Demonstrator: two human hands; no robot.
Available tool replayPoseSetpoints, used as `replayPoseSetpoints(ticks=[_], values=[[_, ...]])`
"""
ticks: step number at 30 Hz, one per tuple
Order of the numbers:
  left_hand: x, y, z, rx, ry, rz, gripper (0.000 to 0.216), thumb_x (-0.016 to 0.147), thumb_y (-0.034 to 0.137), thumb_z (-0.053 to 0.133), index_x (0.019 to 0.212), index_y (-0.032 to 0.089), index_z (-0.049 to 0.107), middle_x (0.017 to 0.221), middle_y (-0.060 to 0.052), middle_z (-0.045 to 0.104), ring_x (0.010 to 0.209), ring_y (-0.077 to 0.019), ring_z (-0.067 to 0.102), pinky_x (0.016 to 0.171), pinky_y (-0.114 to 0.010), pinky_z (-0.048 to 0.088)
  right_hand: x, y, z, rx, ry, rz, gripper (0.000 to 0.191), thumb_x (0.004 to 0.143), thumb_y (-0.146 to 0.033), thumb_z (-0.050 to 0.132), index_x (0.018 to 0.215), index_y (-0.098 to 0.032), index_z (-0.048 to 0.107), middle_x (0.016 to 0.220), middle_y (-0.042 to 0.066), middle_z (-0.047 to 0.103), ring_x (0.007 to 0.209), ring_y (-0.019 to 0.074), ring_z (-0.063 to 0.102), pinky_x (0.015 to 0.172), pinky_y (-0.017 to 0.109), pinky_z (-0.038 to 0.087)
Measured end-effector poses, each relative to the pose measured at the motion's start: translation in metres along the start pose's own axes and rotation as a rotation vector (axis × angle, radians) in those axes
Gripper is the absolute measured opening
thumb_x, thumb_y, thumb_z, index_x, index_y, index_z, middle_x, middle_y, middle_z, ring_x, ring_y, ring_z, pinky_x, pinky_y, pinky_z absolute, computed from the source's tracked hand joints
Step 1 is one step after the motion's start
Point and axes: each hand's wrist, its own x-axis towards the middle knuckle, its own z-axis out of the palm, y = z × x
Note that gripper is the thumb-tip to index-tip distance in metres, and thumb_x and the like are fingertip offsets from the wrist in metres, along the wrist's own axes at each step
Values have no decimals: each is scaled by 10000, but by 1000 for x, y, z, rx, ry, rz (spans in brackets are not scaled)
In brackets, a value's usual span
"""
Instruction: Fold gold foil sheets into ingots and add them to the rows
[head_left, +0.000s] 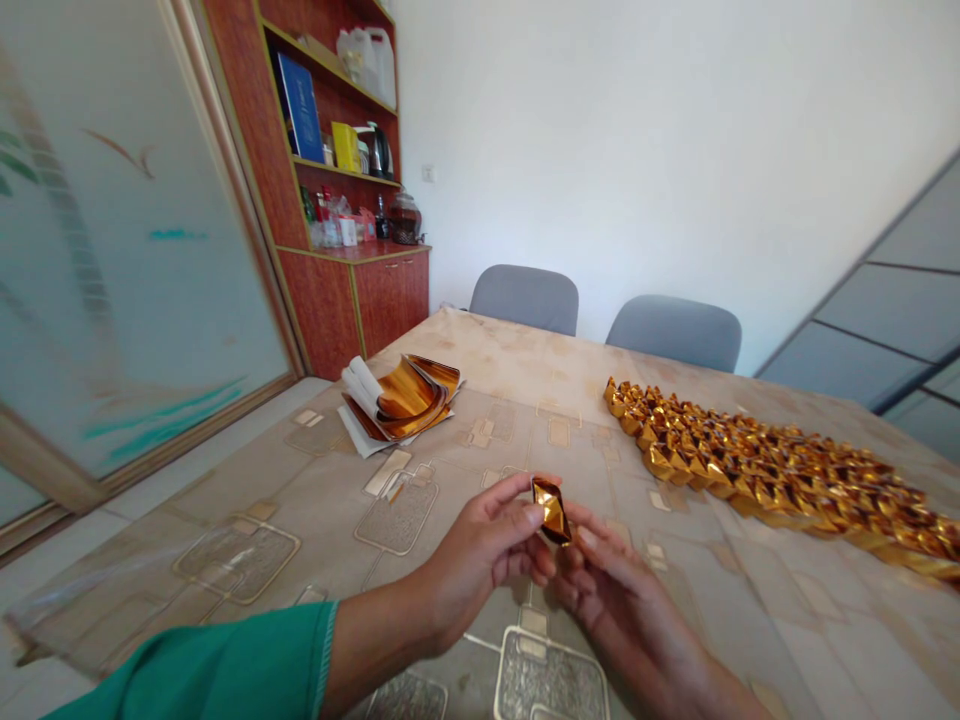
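A small folded gold foil paper ingot (553, 512) is held up over the table between my two hands. My left hand (499, 535) pinches its left side, thumb on the near face. At its lower right end, the fingertips of my right hand (619, 575) close on the edge. Beyond my left hand lies a loose stack of gold foil paper sheets (416, 395), curled over and showing white backs. To the right, many folded gold paper ingots (750, 460) sit packed together in long rows.
The table (247, 480) has a patterned cover. Two grey chairs (525, 297) stand at its far side against the white wall. A wooden cabinet (319, 290) with bottles and a kettle is at the back left, beside a frosted glass door (127, 250).
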Motion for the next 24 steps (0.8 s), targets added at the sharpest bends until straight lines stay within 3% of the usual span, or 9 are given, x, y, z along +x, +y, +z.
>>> replayPoseSetpoints(ticks=[4, 6, 9, 13, 18, 24], values=[[3, -1, -1, 111, 89, 87, 458, 776, 373, 780, 1156, 162, 633, 818, -21, 668, 579, -93, 587, 577, -224, 437, -5, -6, 1, -357, 46, -245, 381, 830, -450, 727, 1156, -266, 659, 980, 36, 648, 808, 171, 568, 742, 303, 459], [4, -2, -1, 122, 101, 93, 457, 758, 364, 794, 1138, 164, 636, 820, -19, 672, 578, -94, 581, 581, -229, 441, -6, -7, 2, -616, 27, -408, 392, 827, -404, 735, 1189, -293, 634, 1117, 57, 646, 956, 219, 582, 818, 342, 459], [6, -5, -1, 119, 84, 88, 427, 741, 331, 808, 1094, 161, 638, 811, -10, 665, 596, -94, 578, 601, -228, 450, -6, -8, 6, -911, -36, -576, 294, 857, -277, 702, 1145, -280, 645, 1107, 63, 670, 1005, 235, 594, 838, 346, 453], [7, -7, -4, 185, 51, 77, 376, 751, 337, 796, 1044, 154, 648, 815, -13, 643, 600, -95, 564, 581, -223, 440, -5, -10, 7, -989, -39, -621, 161, 919, -206, 608, 1060, -254, 670, 953, 45, 710, 875, 209, 631, 790, 322, 462], [8, -5, -7, 314, 73, 104, 419, 777, 360, 766, 1128, 164, 647, 878, -27, 628, 586, -87, 533, 556, -223, 421, -2, -12, 1, -1002, -20, -686, 160, 885, -172, 639, 995, -251, 724, 949, 47, 724, 864, 212, 635, 784, 306, 463], [9, 2, -12, 401, 135, 119, 406, 819, 369, 699, 1171, 177, 638, 910, -25, 613, 625, -99, 538, 591, -227, 425, 4, -31, -10, -1060, 110, -769, 108, 882, -221, 645, 954, -235, 724, 875, 41, 737, 776, 197, 650, 715, 292, 483]])
